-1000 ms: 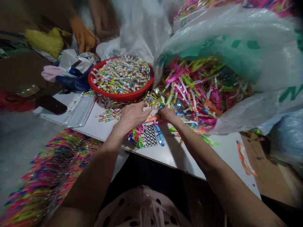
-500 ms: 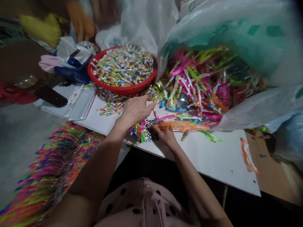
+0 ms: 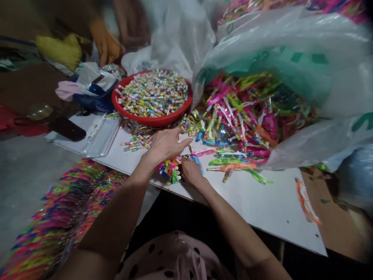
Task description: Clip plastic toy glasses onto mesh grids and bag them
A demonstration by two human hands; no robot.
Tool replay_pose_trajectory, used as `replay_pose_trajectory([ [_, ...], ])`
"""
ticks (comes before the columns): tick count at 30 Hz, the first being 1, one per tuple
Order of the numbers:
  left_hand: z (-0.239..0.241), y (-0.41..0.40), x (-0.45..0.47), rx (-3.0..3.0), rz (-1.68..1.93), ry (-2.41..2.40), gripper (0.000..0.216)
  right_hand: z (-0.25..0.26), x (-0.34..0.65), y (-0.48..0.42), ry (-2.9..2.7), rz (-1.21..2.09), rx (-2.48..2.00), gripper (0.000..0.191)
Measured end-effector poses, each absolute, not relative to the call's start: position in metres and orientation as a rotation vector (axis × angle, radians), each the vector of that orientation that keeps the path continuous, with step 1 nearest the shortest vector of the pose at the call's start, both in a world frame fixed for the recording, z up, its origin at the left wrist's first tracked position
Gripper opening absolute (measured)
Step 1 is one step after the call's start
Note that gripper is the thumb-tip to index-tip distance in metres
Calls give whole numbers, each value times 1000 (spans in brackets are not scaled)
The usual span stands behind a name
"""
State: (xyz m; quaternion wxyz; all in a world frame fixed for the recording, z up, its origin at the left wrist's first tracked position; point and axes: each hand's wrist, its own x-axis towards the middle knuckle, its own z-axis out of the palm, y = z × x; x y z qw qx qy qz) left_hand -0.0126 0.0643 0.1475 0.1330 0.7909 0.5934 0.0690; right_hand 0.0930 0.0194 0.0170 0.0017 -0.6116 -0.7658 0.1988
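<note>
Left grip (image 3: 166, 146) spread above white counter (image 3: 262, 206); right grip (image 3: 192, 173) curled against shiny plastic toys (image 3: 171, 171), pinch unclear; red basin (image 3: 145, 122) beyond.

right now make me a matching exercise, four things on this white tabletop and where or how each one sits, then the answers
Things:
1. red plastic basin
2. clear plastic sleeve
3. orange plastic piece
4. person's left hand

Places or states:
a. lying apart near the right end of the white tabletop
b. at the tabletop's left end
c. heaped with small multicoloured rolls
d. open, just left of the right hand

Pairs: 1-c, 2-b, 3-a, 4-d
</note>
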Motion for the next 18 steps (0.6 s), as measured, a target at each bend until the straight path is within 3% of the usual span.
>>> replay_pose_trajectory([
  [7,142,68,-9,2291,178,1725,45,10,95,17,-2350,692,-1964,24],
  [11,147,61,-10,2224,268,1789,43,19,125,22,-2439,738,-1621,22],
  [15,144,57,-10,2061,332,1754,42,-5,160,58,-2441,276,-1752,40],
  [18,143,61,-8,2028,372,1745,45,-31,174,96,-2508,-49,-1538,45],
])
